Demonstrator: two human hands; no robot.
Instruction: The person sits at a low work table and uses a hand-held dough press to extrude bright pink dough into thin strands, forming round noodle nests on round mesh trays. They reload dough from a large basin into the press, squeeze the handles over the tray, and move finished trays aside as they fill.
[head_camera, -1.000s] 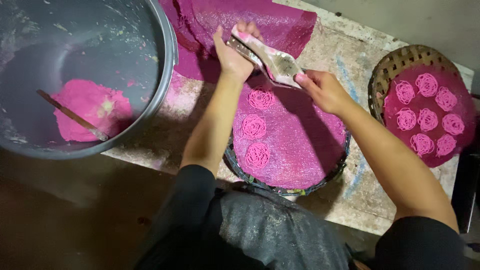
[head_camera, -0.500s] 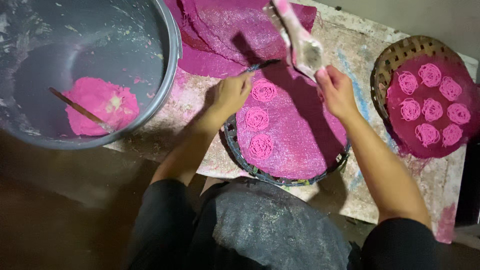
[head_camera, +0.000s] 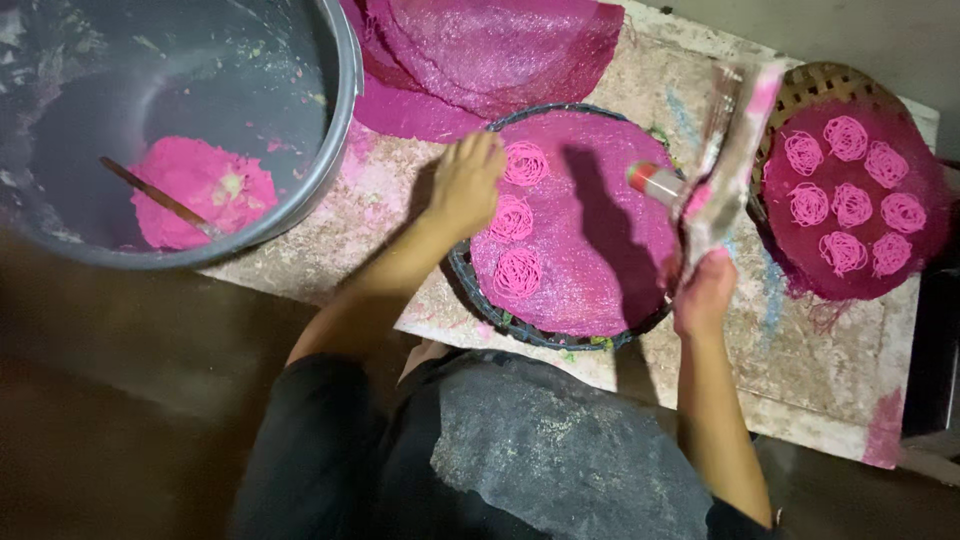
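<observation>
While the left hand (head_camera: 467, 185) rests flat, fingers together, on the near-left rim of the round tray (head_camera: 560, 335) lined with pink mesh, the right hand (head_camera: 706, 292) is clamped around a noodle press (head_camera: 722, 160) at the tray's right edge. The press stands with its long axis steeply tilted, top pointing away toward the far side, but motion blur hides its nozzle and handles. Three pink noodle coils (head_camera: 512, 218) lie on the tray beside the left hand; a grey tub (head_camera: 335, 150) is cut off left of it.
</observation>
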